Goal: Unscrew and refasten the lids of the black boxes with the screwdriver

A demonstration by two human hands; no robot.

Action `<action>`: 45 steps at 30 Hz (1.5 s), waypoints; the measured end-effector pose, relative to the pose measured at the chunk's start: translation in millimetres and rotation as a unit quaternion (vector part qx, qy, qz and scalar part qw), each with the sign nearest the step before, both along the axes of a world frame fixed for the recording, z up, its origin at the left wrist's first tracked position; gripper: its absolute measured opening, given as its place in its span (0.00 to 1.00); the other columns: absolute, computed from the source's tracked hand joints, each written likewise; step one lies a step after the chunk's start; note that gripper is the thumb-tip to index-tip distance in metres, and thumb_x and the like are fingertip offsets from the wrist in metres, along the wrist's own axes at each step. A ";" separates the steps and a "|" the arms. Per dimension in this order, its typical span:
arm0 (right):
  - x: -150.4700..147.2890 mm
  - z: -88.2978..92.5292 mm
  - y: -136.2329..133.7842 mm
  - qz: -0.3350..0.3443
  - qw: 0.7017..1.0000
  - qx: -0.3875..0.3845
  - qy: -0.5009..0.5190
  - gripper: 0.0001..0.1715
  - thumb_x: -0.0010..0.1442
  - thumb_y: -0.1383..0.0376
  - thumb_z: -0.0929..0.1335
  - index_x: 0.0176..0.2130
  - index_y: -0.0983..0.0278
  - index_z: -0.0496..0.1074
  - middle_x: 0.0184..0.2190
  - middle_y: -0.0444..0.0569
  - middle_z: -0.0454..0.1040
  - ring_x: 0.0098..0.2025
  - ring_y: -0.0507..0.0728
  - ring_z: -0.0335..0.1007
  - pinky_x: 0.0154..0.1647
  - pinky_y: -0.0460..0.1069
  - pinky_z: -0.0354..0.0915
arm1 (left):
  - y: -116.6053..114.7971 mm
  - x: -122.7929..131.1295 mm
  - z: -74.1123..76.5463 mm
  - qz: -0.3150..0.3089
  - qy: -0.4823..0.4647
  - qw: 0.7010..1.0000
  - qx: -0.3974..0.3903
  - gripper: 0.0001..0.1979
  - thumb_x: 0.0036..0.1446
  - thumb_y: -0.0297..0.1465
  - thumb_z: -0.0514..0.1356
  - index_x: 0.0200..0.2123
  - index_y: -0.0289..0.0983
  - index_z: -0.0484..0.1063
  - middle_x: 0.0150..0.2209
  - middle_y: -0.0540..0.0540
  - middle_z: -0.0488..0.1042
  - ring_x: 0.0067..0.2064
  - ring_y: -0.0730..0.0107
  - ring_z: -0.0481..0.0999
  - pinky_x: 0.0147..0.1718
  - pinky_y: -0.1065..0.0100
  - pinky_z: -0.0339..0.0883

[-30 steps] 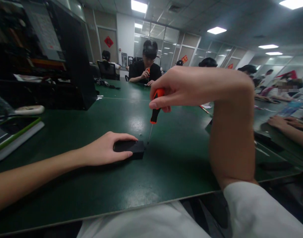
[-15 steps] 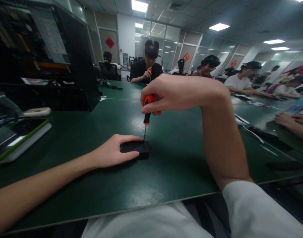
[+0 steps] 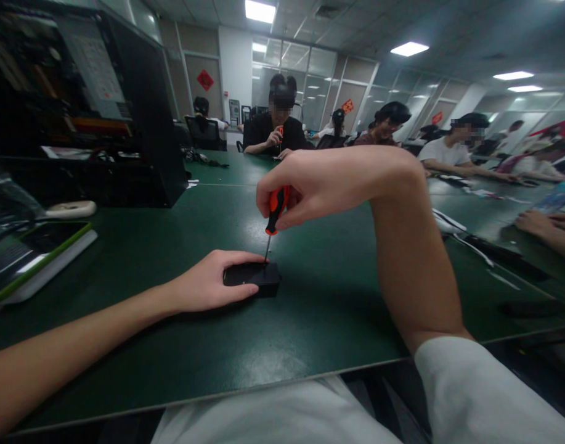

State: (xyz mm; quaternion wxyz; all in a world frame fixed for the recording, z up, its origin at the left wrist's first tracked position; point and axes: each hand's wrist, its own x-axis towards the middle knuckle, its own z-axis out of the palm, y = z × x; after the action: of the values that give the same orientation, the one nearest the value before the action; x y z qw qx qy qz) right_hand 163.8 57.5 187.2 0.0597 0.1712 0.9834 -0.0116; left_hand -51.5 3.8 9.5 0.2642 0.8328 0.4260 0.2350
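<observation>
A small black box [image 3: 267, 283] lies on the green tabletop in front of me. My left hand [image 3: 212, 280] grips it from the left, thumb along the near side and fingers along the far side. Above it, my right hand [image 3: 305, 188] is closed round the orange and black handle of a screwdriver [image 3: 275, 209]. The thin shaft slants down and its tip meets the top of the box near the right end. Whether a screw sits under the tip is too small to tell.
An open black computer case [image 3: 138, 105] stands at the back left. A green-edged white device [image 3: 46, 259] lies at the left. Cables [image 3: 467, 243] lie on the right. A person [image 3: 275, 126] sits across the green table [image 3: 208, 370]; another person's hands [image 3: 541, 222] rest at far right.
My right hand has dropped slightly and its fingers have shifted round the handle. The screwdriver leans more to the right at the top. My left hand and the box stay put.
</observation>
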 end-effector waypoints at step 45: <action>-6.8 -5.6 -7.4 0.014 0.997 0.049 0.050 0.18 0.58 0.72 0.68 0.48 0.64 0.77 0.45 0.40 0.78 0.42 0.47 0.71 0.41 0.41 0.63 | 2.6 -6.5 -2.0 -0.012 0.018 1.000 -0.003 0.26 0.60 0.40 0.65 0.59 0.38 0.72 0.55 0.43 0.78 0.52 0.55 0.78 0.51 0.62 0.70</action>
State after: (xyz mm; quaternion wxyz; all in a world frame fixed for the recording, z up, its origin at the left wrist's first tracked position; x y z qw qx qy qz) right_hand 157.1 50.1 181.6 0.0021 0.1589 0.9869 0.0287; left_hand -58.1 6.4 7.5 0.2614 0.8413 0.4214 0.2153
